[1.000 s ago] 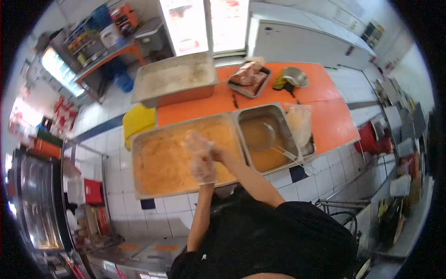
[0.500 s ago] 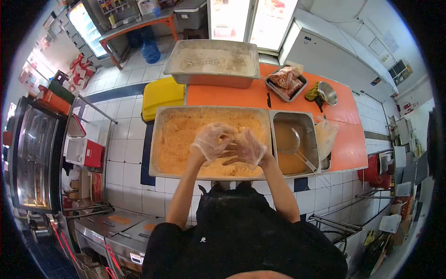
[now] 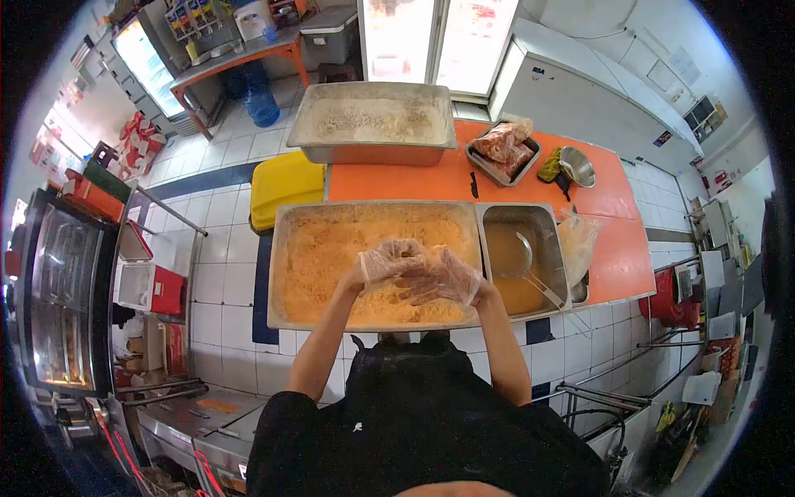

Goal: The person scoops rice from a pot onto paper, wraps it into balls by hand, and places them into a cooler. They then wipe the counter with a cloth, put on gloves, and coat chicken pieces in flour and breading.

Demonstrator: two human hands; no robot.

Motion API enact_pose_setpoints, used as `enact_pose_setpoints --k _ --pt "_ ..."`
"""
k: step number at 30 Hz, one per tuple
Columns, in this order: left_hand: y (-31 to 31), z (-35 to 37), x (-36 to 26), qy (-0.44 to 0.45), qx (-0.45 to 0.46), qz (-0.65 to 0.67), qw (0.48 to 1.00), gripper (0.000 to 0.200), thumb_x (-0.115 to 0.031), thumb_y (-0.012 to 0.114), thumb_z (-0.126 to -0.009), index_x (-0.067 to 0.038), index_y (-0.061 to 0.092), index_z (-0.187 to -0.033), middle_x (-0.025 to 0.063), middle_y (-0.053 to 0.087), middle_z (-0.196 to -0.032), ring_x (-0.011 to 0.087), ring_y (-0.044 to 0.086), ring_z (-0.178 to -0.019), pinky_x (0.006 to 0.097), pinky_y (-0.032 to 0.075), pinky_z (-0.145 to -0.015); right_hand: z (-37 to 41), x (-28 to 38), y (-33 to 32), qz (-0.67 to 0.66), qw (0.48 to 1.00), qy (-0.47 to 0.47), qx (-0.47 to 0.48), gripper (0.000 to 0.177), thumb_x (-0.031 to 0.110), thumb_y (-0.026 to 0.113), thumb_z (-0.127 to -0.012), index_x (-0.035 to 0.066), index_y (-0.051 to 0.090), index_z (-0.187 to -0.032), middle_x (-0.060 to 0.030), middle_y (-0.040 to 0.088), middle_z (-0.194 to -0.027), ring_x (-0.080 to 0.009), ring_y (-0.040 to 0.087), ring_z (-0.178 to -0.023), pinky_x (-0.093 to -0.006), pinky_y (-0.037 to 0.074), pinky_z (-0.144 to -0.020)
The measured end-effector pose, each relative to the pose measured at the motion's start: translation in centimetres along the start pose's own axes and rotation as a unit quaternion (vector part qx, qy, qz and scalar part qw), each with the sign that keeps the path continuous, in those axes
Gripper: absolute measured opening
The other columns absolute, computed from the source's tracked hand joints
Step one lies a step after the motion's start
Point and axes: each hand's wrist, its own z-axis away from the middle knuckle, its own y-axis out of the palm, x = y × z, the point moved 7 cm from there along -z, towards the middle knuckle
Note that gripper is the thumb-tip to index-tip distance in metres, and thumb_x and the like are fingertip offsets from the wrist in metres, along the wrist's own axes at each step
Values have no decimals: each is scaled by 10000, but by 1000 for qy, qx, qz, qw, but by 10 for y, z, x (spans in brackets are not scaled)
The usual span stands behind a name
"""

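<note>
Both my hands wear clear plastic gloves and meet over the near right part of a large steel tray [image 3: 278,273] filled with orange crumb coating [image 3: 331,248]. My left hand [image 3: 387,260] is curled, fingers closed. My right hand [image 3: 443,278] lies against it with fingers spread, touching the left hand's knuckles. Whether anything sits between the palms is hidden. Both hands hover just above the crumbs.
Right of the tray, a steel pan of orange batter [image 3: 505,286] holds a ladle [image 3: 523,250]; a plastic bag [image 3: 578,236] lies beside it. Farther back on the orange table [image 3: 617,253]: a flour tray [image 3: 373,120], a meat tray [image 3: 502,146], a metal bowl [image 3: 577,166]. A yellow bin [image 3: 286,182] stands at the left.
My head has turned, so the trays now sit square in front. My hands have stayed together over the crumbs, shifting slightly toward the tray's near right.
</note>
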Motion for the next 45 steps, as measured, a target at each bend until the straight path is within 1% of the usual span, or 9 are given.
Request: enact_pose_setpoints --k 7,17,23,25,32,36,38,41,45 --pt "-18 5 -6 22 -125 -163 978 118 -123 647 -847 -24 652 -913 54 661 -792 113 582 -705 277 484 -662 2 -18 -58 -17 971 -121 -208 658 460 520 -930 -4 393 -1381 -182 489 -1357 -331 501 -1227 -517 433 -987" --pt "-40 15 -13 130 -390 -294 863 84 -50 634 -796 -19 656 -870 113 674 -796 217 655 -767 311 504 -688 -5 -20 -34 -52 985 -97 -129 663 424 485 -957 55 270 -1464 -108 318 -1497 -264 395 -1330 -471 392 -1048" --pt "-42 20 17 55 -346 -220 911 57 -69 614 -812 -34 655 -829 142 670 -810 249 640 -740 346 494 -656 -6 -25 -65 -43 957 -162 -236 453 334 442 -998 66 448 -1362 -109 539 -1293 -230 537 -1159 -337 439 -949" --pt "-30 21 58 53 -315 -383 867 97 -106 609 -825 -24 642 -863 162 656 -834 299 626 -757 394 486 -668 -16 -16 -66 243 885 -161 -363 335 272 478 -986 35 579 -1200 -75 610 -1102 -182 580 -990 -291 446 -845" --pt "28 31 34 73 -239 -344 905 222 -171 639 -824 -16 617 -982 154 634 -856 258 611 -752 359 477 -663 -42 -63 -87 99 879 -131 -448 81 139 552 -911 66 575 -884 2 551 -845 -99 516 -770 -244 424 -663" --pt "14 52 34 25 -354 -287 890 230 -188 652 -833 -25 624 -992 126 644 -865 241 611 -747 360 482 -669 -22 -51 -107 169 854 -178 -459 130 129 570 -905 34 590 -991 -16 555 -877 -134 515 -800 -288 433 -728" --pt "10 55 25 168 -437 -286 836 218 -210 649 -851 -33 629 -976 105 651 -878 226 611 -743 358 487 -651 -20 -46 -87 107 918 -64 -375 110 125 570 -906 44 590 -977 -3 551 -858 -115 508 -773 -268 432 -711" --pt "10 37 82 -80 -240 -108 961 186 -209 652 -849 -44 627 -931 89 658 -862 234 618 -745 367 483 -627 -28 -53 -91 -68 944 -69 -317 129 165 573 -925 55 587 -991 -1 550 -859 -109 503 -760 -277 433 -688" --pt "-5 40 123 0 -340 -208 917 156 -184 664 -842 -46 625 -903 50 646 -805 184 601 -725 342 468 -600 -42 -79 -104 148 904 -77 -394 181 199 563 -942 54 579 -1048 1 570 -921 -112 522 -809 -275 442 -713"
